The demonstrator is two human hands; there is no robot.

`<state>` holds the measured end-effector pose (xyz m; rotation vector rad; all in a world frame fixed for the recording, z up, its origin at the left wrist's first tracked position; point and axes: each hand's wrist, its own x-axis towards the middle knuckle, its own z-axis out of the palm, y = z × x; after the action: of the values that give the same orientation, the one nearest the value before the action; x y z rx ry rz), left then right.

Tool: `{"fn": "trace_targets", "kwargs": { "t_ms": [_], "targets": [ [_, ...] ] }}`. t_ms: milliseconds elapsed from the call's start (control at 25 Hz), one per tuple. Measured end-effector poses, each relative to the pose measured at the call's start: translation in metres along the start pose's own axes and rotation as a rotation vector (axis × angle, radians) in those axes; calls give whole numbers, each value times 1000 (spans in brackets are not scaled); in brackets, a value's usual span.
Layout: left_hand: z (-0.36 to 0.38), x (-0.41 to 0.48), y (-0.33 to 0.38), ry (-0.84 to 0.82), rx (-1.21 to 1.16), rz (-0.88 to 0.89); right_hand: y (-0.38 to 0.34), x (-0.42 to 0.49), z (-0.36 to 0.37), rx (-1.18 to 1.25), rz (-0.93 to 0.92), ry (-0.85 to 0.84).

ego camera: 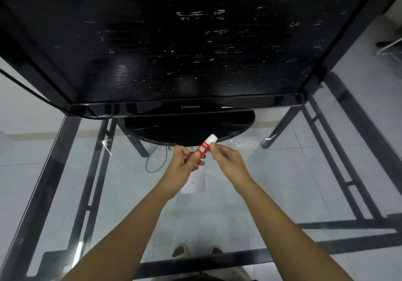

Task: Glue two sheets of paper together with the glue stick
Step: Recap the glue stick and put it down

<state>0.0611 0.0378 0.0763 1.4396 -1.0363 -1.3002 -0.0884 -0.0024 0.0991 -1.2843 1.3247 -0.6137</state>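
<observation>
- left hand clamped on the red glue stick — long axis tilts up-right
- right hand fingertips pinch its white cap, the nearer end

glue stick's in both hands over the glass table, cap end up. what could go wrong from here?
1. The right hand pinches near the white cap while the left hand holds the red glue stick; if the cap pops free, it could drop and roll on the glass table.
2. The paper lies loose under the hands, so a wrist could brush it aside.
</observation>
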Motion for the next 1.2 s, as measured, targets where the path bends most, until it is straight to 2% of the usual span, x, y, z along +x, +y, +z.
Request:
{"fn": "trace_targets", "kwargs": {
  "t_ms": [160,240,320,360,520,720,1000,1120,1200],
  "targets": [
    [4,-4,9,-66,49,22,-2,-2,2,142,3,35],
    [6,-4,11,-70,38,-101,-2,-3,-2,193,-4,74],
    [7,-5,13,-103,-152,-295,-3,-4,-7,208,-31,70],
    [6,-6,12,-124,-246,-332,-4,-4,-8,210,-48,59],
    [8,-9,15,-93,-498,-285,-8,-4,-9,229,-92,78],
    [10,-10,17,-65,-387,-114,-7,-2,-5,237,-70,133],
    [6,-13,14,-2,-344,-90,-10,-2,-7,245,-81,110],
    [8,-11,18,-11,-376,-195,-11,-1,-7,236,-85,89],
    [9,-7,20,-17,-285,-306,-11,-1,-7,230,-88,84]
  ]
}}
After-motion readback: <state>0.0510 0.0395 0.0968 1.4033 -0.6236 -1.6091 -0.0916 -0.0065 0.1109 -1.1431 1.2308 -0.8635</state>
